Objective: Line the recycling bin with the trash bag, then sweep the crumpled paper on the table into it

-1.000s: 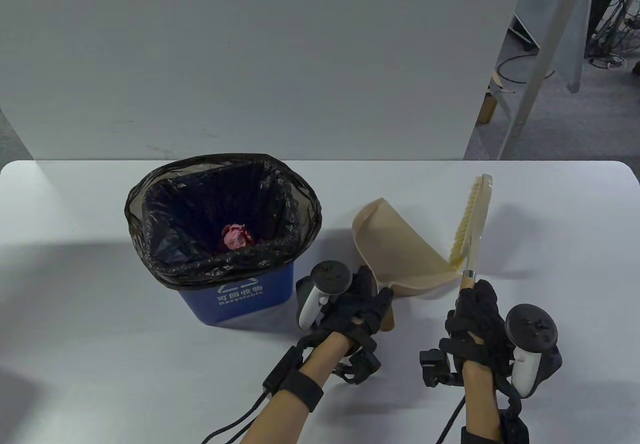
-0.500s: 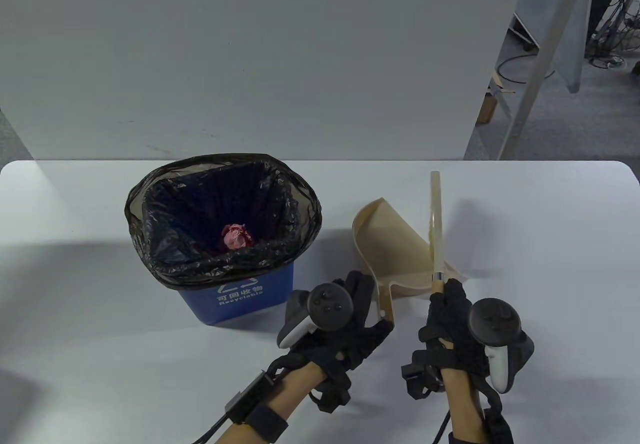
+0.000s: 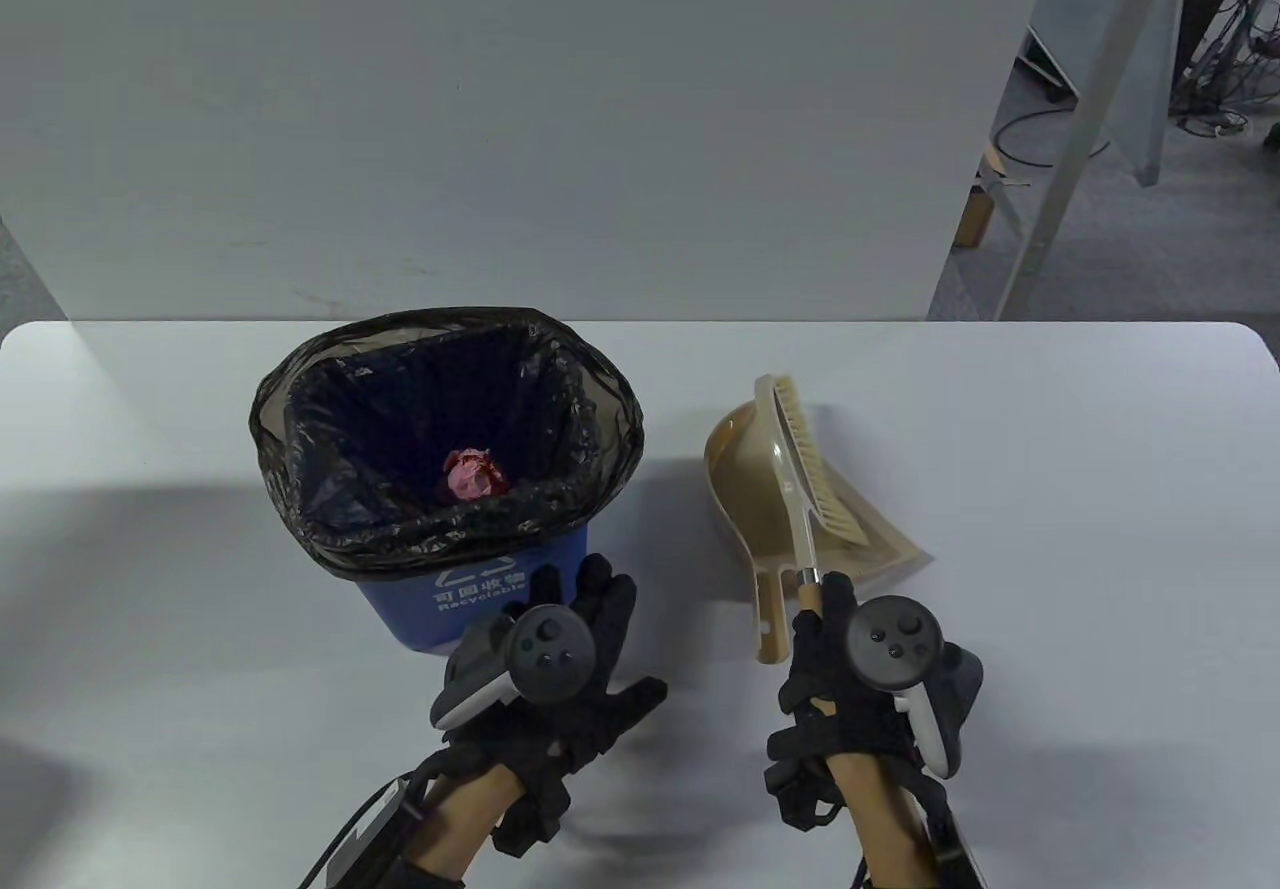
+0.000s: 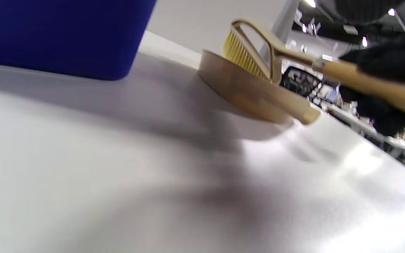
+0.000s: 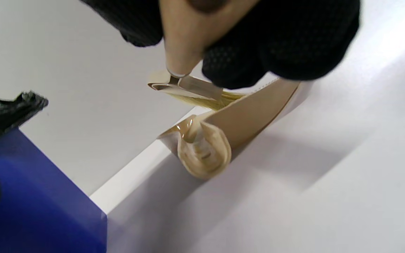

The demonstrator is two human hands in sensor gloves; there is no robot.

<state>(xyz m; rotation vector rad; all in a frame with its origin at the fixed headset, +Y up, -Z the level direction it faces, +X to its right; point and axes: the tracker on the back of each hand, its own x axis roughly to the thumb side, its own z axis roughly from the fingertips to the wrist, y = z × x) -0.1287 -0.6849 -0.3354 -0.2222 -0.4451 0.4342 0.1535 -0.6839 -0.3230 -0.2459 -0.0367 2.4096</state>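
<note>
The blue recycling bin (image 3: 470, 594) stands at the left of the table, lined with a black trash bag (image 3: 300, 489). A pink crumpled paper ball (image 3: 473, 474) lies at its bottom. The beige dustpan (image 3: 745, 474) lies on the table right of the bin, handle toward me. My right hand (image 3: 825, 619) grips the wooden handle of the brush (image 3: 818, 474), whose head slants over the pan. My left hand (image 3: 600, 629) hovers by the bin's front right corner, fingers spread, holding nothing. The left wrist view shows the bin (image 4: 65, 35), pan (image 4: 255, 95) and brush (image 4: 248, 52).
The white table (image 3: 1050, 449) runs to rounded far corners against a grey partition (image 3: 500, 109). Beyond the right side are a slanted metal post (image 3: 1070, 149) and floor cables. In the right wrist view the bin (image 5: 30, 203) stands left of the dustpan (image 5: 223, 133).
My left hand let go of the dustpan handle and drew back to the left; the pan now lies flat. My right hand swung the brush leftward over the pan.
</note>
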